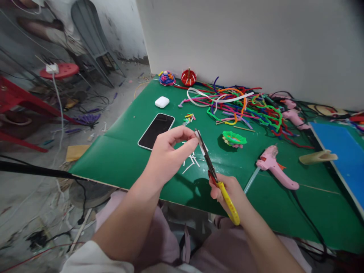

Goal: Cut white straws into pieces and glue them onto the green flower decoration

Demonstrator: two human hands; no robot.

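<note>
My left hand [170, 151] is raised over the green table [119, 151], its fingers pinched on a small white strip piece [197, 133] at the tip of the scissors. In my right hand [227, 191] are scissors with yellow handles [212, 170], blades pointing up and left toward that piece. Several short white cut bits [192, 161] lie on the table just below the blades.
A phone [156, 131] and a white earbud case [162, 101] lie to the left. A pile of coloured pipe cleaners [241, 106] and white strips lies at the back. A green ring shape [234, 138], pink glue guns [274, 167], and a blue board [341, 151] are on the right.
</note>
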